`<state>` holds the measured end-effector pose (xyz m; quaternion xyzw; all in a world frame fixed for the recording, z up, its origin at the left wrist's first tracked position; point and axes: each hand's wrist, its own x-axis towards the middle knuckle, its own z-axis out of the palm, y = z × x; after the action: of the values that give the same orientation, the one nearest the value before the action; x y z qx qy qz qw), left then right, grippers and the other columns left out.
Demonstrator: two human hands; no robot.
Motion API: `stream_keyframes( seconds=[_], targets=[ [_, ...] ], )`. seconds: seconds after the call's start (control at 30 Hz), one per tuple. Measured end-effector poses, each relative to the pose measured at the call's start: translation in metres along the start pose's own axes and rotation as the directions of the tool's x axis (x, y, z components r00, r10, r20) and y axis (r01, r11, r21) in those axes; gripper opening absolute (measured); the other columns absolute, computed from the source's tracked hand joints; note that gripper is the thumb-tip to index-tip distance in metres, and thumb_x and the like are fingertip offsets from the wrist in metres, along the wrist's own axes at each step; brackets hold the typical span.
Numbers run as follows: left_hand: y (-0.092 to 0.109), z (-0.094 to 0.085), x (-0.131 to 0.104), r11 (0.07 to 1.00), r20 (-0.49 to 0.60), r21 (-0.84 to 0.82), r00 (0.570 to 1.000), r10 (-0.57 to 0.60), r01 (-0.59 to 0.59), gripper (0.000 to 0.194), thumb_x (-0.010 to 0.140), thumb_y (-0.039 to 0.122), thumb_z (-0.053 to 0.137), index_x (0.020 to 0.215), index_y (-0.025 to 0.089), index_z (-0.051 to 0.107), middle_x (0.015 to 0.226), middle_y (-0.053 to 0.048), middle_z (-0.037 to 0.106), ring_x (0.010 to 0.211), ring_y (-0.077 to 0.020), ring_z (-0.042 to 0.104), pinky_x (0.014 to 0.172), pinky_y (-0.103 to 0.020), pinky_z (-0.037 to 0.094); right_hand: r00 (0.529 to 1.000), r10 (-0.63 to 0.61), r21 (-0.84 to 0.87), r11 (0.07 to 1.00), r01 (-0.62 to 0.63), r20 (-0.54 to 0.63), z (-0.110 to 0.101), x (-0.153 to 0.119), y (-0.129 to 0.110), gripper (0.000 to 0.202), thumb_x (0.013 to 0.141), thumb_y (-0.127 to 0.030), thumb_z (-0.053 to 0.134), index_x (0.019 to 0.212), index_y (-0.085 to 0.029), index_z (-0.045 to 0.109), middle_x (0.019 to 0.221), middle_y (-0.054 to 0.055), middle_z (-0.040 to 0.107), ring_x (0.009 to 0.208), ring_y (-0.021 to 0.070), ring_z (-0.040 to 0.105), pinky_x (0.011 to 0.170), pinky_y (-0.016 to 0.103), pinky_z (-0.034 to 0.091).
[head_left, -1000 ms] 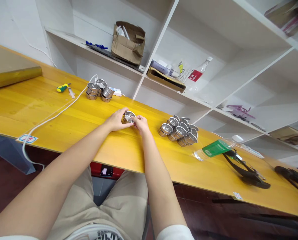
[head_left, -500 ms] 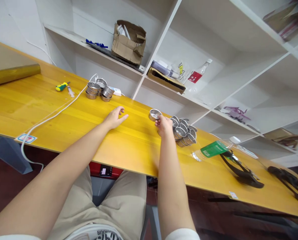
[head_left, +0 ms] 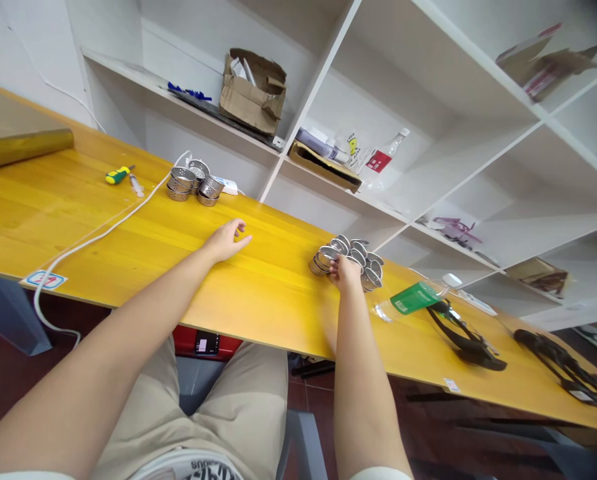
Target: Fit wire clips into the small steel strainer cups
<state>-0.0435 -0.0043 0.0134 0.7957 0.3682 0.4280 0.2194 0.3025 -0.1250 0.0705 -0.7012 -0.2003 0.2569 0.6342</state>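
My right hand (head_left: pixel 345 272) pinches the rim of a perforated metal cup (head_left: pixel 327 256) at the near left side of a cluster of similar cups (head_left: pixel 358 252). That cup sits over another one, at the cluster's left edge. The hand partly covers the cups behind it. My left hand (head_left: pixel 224 240) rests on the yellow table (head_left: pixel 263 293) with thumb and fingers apart, holding nothing. Beyond it, to the left, stands a smaller group of stacked perforated cups (head_left: pixel 182 181).
A bottle with a green label (head_left: pixel 415 298) lies right of the cluster, beside a black strap (head_left: pixel 465 340). At left are a screwdriver (head_left: pixel 118 175), a small syringe-like piece (head_left: pixel 137 185) and a white cable (head_left: pixel 103 233). White shelving (head_left: pixel 298 87) rises behind the table.
My right hand has brought the held cup right and toward me, from beside the cluster onto its left edge. My left hand has stayed nearly still. The view has shifted slightly.
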Motion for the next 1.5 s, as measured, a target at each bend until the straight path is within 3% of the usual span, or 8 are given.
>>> stream_keyframes(
  seconds=[0.3,0.4,0.43,0.5,0.6,0.73,1.3,1.5],
  targets=[
    [0.001,0.000,-0.001,1.000,0.014,0.013,1.000,-0.006,0.006,0.039,0.090,0.052,0.060,0.114,0.021,0.056,0.119,-0.008,0.069,0.098,-0.0218,0.067,0.091,-0.038,0.053,0.996,0.069,0.021,0.997,-0.068,-0.050,-0.001,-0.004,0.010,0.020,0.098,-0.032,0.053,0.081,-0.022,0.048,0.067,0.003,0.070,0.040,0.0121,0.054,0.033,0.021,0.034],
    [0.002,0.000,-0.001,1.000,0.018,0.010,1.000,-0.003,0.002,0.040,0.090,0.052,0.059,0.114,0.021,0.056,0.119,-0.009,0.068,0.097,-0.0219,0.067,0.090,-0.038,0.053,0.984,-0.097,-0.225,0.972,0.062,-0.147,-0.003,-0.009,0.012,0.025,0.097,-0.041,0.050,0.079,-0.023,0.051,0.069,0.005,0.068,0.053,0.0186,0.061,0.044,0.028,0.044],
    [0.001,0.000,-0.001,1.000,0.017,0.010,1.000,0.002,-0.002,0.040,0.090,0.052,0.059,0.114,0.021,0.056,0.119,-0.009,0.068,0.096,-0.0219,0.067,0.090,-0.038,0.053,0.954,-0.236,-0.366,0.918,0.156,-0.186,-0.003,-0.012,0.014,0.025,0.095,-0.044,0.052,0.081,-0.023,0.054,0.073,0.007,0.068,0.061,0.0218,0.064,0.053,0.032,0.049],
    [0.001,0.000,-0.001,1.000,0.013,0.013,1.000,0.011,-0.011,0.039,0.090,0.052,0.059,0.113,0.021,0.056,0.118,-0.009,0.068,0.095,-0.0217,0.066,0.089,-0.038,0.053,0.813,-0.562,-0.645,0.681,0.347,-0.155,-0.002,-0.019,0.018,0.028,0.088,-0.048,0.060,0.091,-0.020,0.061,0.090,0.013,0.070,0.085,0.0287,0.066,0.073,0.038,0.053],
    [0.001,0.000,-0.001,1.000,0.013,0.018,1.000,0.014,-0.014,0.039,0.090,0.052,0.059,0.113,0.021,0.056,0.116,-0.008,0.069,0.094,-0.0213,0.066,0.089,-0.037,0.053,0.617,-0.779,-0.848,0.253,0.466,0.107,0.006,-0.029,0.026,0.044,0.080,-0.047,0.068,0.112,-0.017,0.064,0.124,0.021,0.062,0.114,0.0359,0.056,0.091,0.045,0.046],
    [0.002,-0.001,-0.001,1.000,0.019,0.029,1.000,-0.001,0.000,0.039,0.090,0.052,0.059,0.113,0.022,0.056,0.117,-0.008,0.069,0.094,-0.0212,0.066,0.090,-0.037,0.053,0.646,-0.712,-0.909,0.026,0.416,0.275,0.013,-0.030,0.032,0.033,0.084,-0.039,0.064,0.109,-0.018,0.069,0.135,0.019,0.057,0.119,0.0370,0.048,0.092,0.048,0.041],
    [0.004,-0.003,-0.002,0.999,0.045,0.032,0.999,-0.009,0.008,0.039,0.089,0.052,0.058,0.114,0.022,0.057,0.118,-0.009,0.068,0.094,-0.0221,0.066,0.090,-0.039,0.054,0.726,-0.673,-0.915,0.188,0.357,0.145,0.005,-0.021,0.032,0.037,0.089,-0.048,0.061,0.105,-0.017,0.071,0.114,0.018,0.068,0.116,0.0361,0.051,0.094,0.049,0.041],
    [0.006,-0.004,-0.002,0.999,0.056,0.044,0.998,-0.028,0.025,0.039,0.090,0.052,0.058,0.115,0.023,0.057,0.120,-0.008,0.068,0.096,-0.0222,0.066,0.092,-0.038,0.054,0.664,-0.743,-0.879,0.257,0.401,0.086,-0.002,-0.027,0.023,0.043,0.082,-0.048,0.068,0.111,-0.016,0.068,0.121,0.019,0.066,0.116,0.0373,0.053,0.094,0.048,0.043]
  ],
)
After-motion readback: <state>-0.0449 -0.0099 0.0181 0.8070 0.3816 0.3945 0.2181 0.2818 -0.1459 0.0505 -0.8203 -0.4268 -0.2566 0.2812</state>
